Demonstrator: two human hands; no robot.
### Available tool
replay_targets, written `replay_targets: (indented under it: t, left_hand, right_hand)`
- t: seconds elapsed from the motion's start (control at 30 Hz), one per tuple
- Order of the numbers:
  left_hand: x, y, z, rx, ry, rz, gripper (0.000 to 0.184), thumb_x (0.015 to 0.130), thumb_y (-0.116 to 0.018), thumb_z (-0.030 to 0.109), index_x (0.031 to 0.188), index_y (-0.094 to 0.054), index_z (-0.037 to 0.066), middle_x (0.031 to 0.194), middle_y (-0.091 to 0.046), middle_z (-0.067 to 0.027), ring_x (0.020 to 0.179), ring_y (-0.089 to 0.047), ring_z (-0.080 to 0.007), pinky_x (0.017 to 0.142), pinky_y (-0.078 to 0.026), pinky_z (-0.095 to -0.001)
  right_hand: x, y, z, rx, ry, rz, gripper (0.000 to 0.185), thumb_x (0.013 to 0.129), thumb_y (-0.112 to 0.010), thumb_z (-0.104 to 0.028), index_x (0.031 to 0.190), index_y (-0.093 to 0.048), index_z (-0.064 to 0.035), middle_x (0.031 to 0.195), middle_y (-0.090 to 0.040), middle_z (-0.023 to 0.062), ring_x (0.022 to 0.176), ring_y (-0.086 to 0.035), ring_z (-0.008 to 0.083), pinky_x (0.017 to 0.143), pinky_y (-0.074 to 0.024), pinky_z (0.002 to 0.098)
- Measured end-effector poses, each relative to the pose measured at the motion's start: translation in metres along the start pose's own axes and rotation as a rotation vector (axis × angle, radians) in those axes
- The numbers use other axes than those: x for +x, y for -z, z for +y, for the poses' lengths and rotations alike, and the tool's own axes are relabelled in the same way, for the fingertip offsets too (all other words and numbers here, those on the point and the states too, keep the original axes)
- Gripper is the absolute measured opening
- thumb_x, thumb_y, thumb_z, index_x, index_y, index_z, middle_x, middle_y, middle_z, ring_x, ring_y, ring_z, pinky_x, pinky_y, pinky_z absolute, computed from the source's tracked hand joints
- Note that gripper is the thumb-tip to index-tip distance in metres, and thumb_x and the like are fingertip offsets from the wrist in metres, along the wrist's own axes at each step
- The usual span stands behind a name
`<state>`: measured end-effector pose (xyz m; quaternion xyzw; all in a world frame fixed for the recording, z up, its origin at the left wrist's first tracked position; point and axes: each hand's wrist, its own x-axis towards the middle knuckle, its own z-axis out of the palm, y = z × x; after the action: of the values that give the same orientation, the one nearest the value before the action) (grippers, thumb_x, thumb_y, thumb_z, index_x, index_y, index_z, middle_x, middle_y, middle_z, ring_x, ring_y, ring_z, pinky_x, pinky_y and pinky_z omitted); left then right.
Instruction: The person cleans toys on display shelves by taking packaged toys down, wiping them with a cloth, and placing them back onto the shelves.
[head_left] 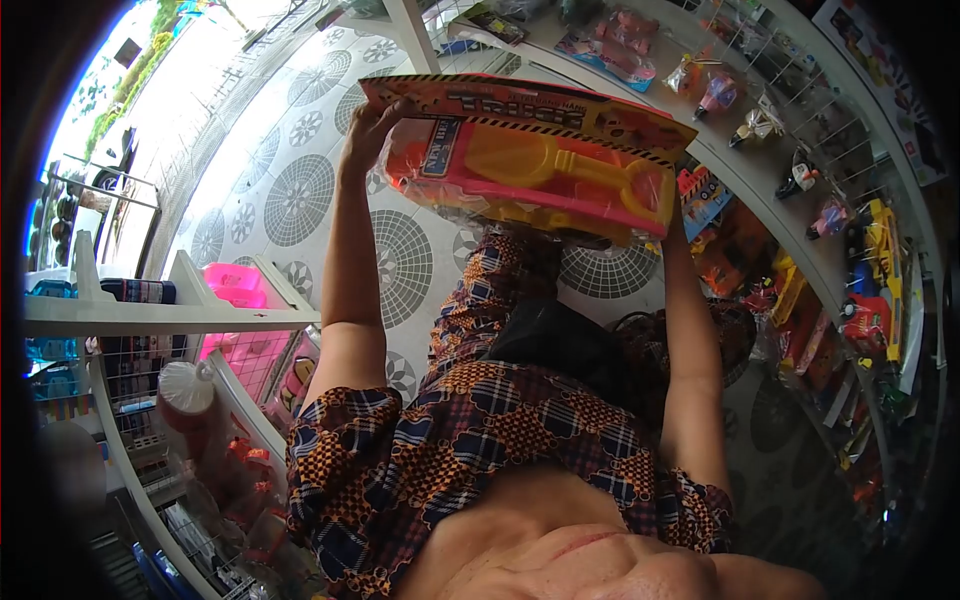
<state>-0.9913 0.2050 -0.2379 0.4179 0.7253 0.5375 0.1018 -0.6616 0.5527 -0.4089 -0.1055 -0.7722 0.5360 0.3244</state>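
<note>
The patterned grey floor (400, 270) spreads from the upper left to the centre of the frame. My checked clothes (480, 420) fill the lower middle, with something black (560, 345) across my lap; I can't tell what it is. A long white shelf (755, 185) curves from the top down the right side, with bagged toys on it and more toys below. Another white shelf (200, 315) crosses the left side.

The truck pack (540, 190) is at the upper centre, held out beyond my lap over the floor, tilted a little down to the right. Through its clear wrap I see pink and yellow plastic, including a yellow shovel (510, 158), under a striped card.

My left hand (378, 128) is closed on the pack's left end, fingers curled at the card's edge. My right hand (676, 222) is at the other end, mostly hidden behind it, so I can't tell how far its fingers are bent.

Pink baskets (235, 280) sit at the left. A small red toy (868, 318) is at the far right.
</note>
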Motion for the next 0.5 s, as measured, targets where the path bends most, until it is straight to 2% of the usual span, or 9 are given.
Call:
replay_targets:
  t: [0.03,0.07,0.17,0.23,0.27,0.37,0.43,0.47,0.5]
  left_hand:
    - [0.004,-0.003,-0.006,-0.041,-0.020,0.016,0.028,0.085,-0.055,0.019,0.103,-0.057,-0.002,0.097,-0.060,-0.0028,0.086,-0.053,-0.0098,0.077,-0.043,-0.0260]
    - [0.007,-0.005,-0.013,-0.043,-0.018,0.016,0.028,0.085,-0.055,0.019,0.103,-0.057,-0.002,0.097,-0.060,-0.0028,0.086,-0.053,-0.0098,0.077,-0.043,-0.0260]
    - [0.010,-0.009,-0.012,-0.319,-0.158,-0.153,0.031,0.076,-0.065,0.019,0.100,-0.059,0.000,0.089,-0.062,-0.0036,0.079,-0.053,-0.0077,0.072,-0.043,-0.0250]
    - [0.008,-0.013,0.012,-0.279,-0.163,-0.164,0.029,0.076,-0.065,0.017,0.099,-0.060,0.000,0.087,-0.062,-0.0034,0.077,-0.054,-0.0074,0.071,-0.044,-0.0244]
    - [0.007,-0.015,0.018,-0.238,-0.167,-0.177,0.027,0.076,-0.065,0.016,0.098,-0.061,0.000,0.086,-0.062,-0.0032,0.076,-0.054,-0.0070,0.070,-0.044,-0.0239]
    - [0.013,-0.016,-0.006,-0.186,-0.065,-0.103,0.022,0.077,-0.063,0.012,0.096,-0.062,0.000,0.083,-0.064,-0.0021,0.073,-0.055,-0.0061,0.067,-0.045,-0.0227]
    - [0.009,-0.025,0.003,-0.203,-0.112,-0.051,0.022,0.076,-0.063,0.012,0.094,-0.063,0.000,0.081,-0.064,-0.0018,0.071,-0.055,-0.0059,0.065,-0.046,-0.0223]
    - [0.004,-0.030,0.019,-0.219,-0.155,0.007,0.021,0.076,-0.064,0.012,0.093,-0.063,0.001,0.080,-0.065,-0.0016,0.070,-0.055,-0.0056,0.063,-0.046,-0.0220]
    - [0.000,-0.034,0.032,-0.164,-0.117,0.056,0.023,0.073,-0.066,0.014,0.092,-0.064,0.002,0.081,-0.065,-0.0024,0.071,-0.056,-0.0065,0.064,-0.046,-0.0237]
  right_hand:
    - [-0.002,0.001,-0.001,0.084,-0.054,-0.039,0.041,0.088,-0.047,-0.029,0.120,-0.041,-0.0036,0.117,-0.048,0.0110,0.105,-0.050,0.0224,0.090,-0.0443,0.0359]
    - [-0.005,0.002,-0.002,0.083,-0.056,-0.041,0.041,0.088,-0.047,-0.029,0.120,-0.041,-0.0036,0.117,-0.048,0.0110,0.105,-0.050,0.0224,0.090,-0.0443,0.0359]
    - [-0.018,0.002,-0.038,0.273,-0.056,0.051,0.047,0.077,-0.060,-0.015,0.118,-0.042,-0.0016,0.118,-0.045,0.0158,0.106,-0.048,0.0268,0.087,-0.0397,0.0357]
    - [-0.024,-0.003,-0.103,-0.690,0.198,0.003,0.045,0.080,-0.057,-0.013,0.120,-0.040,-0.0028,0.118,-0.046,0.0140,0.107,-0.048,0.0250,0.087,-0.0407,0.0361]
    - [-0.031,-0.003,-0.105,-0.692,0.198,0.002,0.045,0.080,-0.057,-0.013,0.120,-0.040,-0.0028,0.118,-0.046,0.0140,0.107,-0.048,0.0250,0.087,-0.0407,0.0361]
    - [-0.053,-0.001,-0.112,-0.481,0.034,0.022,0.040,0.085,-0.051,-0.016,0.122,-0.039,-0.0046,0.117,-0.046,0.0131,0.107,-0.048,0.0235,0.085,-0.0431,0.0348]
    - [-0.068,-0.004,-0.115,0.074,-0.439,-0.051,0.037,0.084,-0.052,-0.017,0.117,-0.043,-0.0037,0.113,-0.051,0.0112,0.091,-0.057,0.0223,0.073,-0.0473,0.0303]
    - [-0.070,-0.009,-0.112,0.072,-0.442,-0.042,0.037,0.084,-0.052,-0.017,0.117,-0.043,-0.0037,0.113,-0.051,0.0112,0.091,-0.057,0.0223,0.073,-0.0473,0.0303]
    - [-0.072,-0.017,-0.107,0.475,-0.421,0.070,0.037,0.087,-0.046,-0.018,0.120,-0.040,-0.0037,0.114,-0.049,0.0102,0.098,-0.053,0.0209,0.079,-0.0456,0.0308]
